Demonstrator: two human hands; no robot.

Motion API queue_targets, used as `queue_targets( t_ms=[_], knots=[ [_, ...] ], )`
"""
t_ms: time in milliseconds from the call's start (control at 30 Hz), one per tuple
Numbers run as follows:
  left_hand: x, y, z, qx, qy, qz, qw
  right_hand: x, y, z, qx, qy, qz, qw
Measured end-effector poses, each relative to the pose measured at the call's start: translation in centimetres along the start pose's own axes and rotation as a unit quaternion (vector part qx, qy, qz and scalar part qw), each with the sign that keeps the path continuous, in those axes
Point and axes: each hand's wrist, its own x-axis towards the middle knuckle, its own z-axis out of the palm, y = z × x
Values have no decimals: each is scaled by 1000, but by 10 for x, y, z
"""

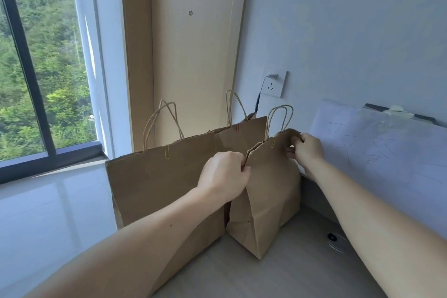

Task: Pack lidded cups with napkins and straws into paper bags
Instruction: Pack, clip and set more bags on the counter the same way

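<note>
On grey tabletop corner, head view: small brown paper bag with twisted paper handles stands upright, touching larger brown paper bag at its left; third brown bag behind. Left hand pinches left end of pressed-shut top edge; right hand pinches right end. Yellow paperclip sits on mouth near handles. Sides creased, bulging. Cups, napkins, straws not visible. Likely closing step; next: let go gently, bag kept upright.

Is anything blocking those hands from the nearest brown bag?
Nothing visible does. The left hand and right hand pinch the top edge of the nearest bag, one at each end.
</note>
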Motion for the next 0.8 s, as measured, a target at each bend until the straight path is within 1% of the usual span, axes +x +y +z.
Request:
queue_targets(
  t_ms=[67,167,233,300,333,400,433,500,567,633,667,800],
  knots=[
    [2,0,0,1,4,-1,1000,-8,-2,-2,14,0,-2,1000],
    [-1,0,3,19,-16,-10,1000,-24,-3,-9,-33,-2,-11,999],
    [-3,4,2,36,-2,4,999,-35,-3,-17,-60,-19,-5,998],
    [-1,10,4,51,52,56,996,-48,-3,-30,-90,-47,-10,995],
    [0,15,4,69,85,98,989,-55,-3,-37,-112,-59,-22,992],
    [0,31,3,123,140,184,965,-71,-4,-54,-175,-72,-58,980],
    [-1,40,4,151,145,214,954,-80,-5,-64,-207,-73,-75,973],
    [-7,60,9,198,97,243,945,-97,-8,-88,-254,-80,-89,960],
    [-18,81,17,207,24,235,949,-117,-13,-117,-286,-103,-82,949],
    [-32,105,23,181,-31,215,959,-142,-19,-151,-314,-125,-70,939],
    [-40,119,24,163,-46,208,963,-156,-23,-170,-324,-128,-67,935],
    [-75,188,24,105,-86,221,966,-225,-34,-248,-351,-95,-76,928]
  ],
)
